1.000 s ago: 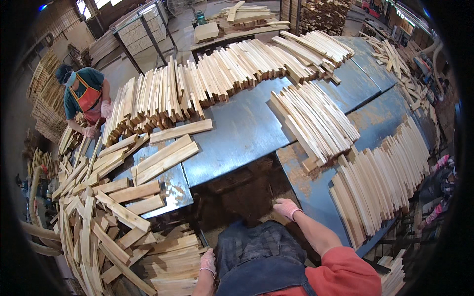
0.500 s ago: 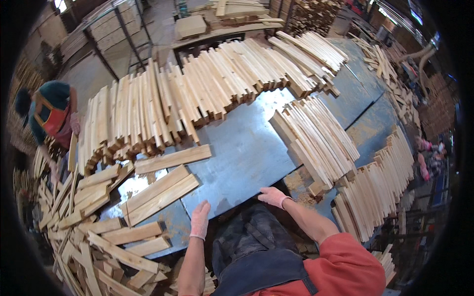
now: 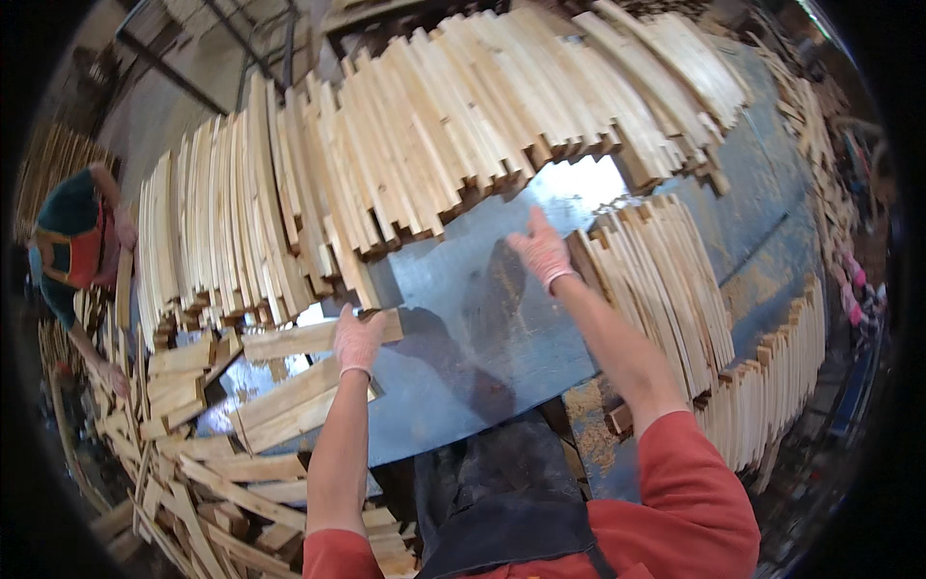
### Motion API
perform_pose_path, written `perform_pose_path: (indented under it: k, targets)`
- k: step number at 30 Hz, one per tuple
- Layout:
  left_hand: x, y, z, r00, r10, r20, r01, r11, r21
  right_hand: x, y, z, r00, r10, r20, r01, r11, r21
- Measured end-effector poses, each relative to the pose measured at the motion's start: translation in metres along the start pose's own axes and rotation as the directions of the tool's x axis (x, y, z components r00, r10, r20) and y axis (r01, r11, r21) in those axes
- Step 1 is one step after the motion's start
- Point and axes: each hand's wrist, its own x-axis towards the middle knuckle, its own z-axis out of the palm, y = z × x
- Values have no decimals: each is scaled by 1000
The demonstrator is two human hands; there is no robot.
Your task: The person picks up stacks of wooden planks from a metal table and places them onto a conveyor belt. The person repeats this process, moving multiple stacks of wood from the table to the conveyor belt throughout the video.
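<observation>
My left hand (image 3: 359, 342), in a pale pinkish glove, reaches over the right part of a short wooden board (image 3: 289, 339); I cannot tell whether it touches the wood. Its fingers point forward, toward the near end of a slat (image 3: 353, 273) that juts out of the long row of wooden slats (image 3: 424, 145). Above the blue-grey metal table (image 3: 453, 289) my right hand (image 3: 543, 251), gloved alike, has its fingers apart and nothing in them. Just to its right lies a bundle of wooden strips (image 3: 656, 289) set side by side.
At the left, a person in a red apron (image 3: 89, 253) stands by a jumbled heap of offcuts (image 3: 174, 492). Another row of strips (image 3: 767, 386) lies at the right, near sawdust (image 3: 593, 425). Black metal posts (image 3: 174, 72) stand beyond the table.
Both my hands have moved forward from the table's near edge, the left toward the short board and slat row, the right alongside the strip bundle. My view has shifted closer over the table.
</observation>
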Motion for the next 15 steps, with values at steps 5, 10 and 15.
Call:
perform_pose_path:
  k: [5, 10, 15]
  targets:
    - [-21, 21, 32, 998, 0, -65, 33, 857, 515, 45, 8, -24, 987, -109, -116, 92, 985, -145]
    - [-21, 26, 37, 995, 50, -84, -7, 895, 447, 86, -25, -46, 969, -28, -245, -40, 962, -271]
    - [-69, -11, 28, 992, 119, -40, -93, 911, 402, 110, -17, -33, 990, 22, -139, -59, 960, -272]
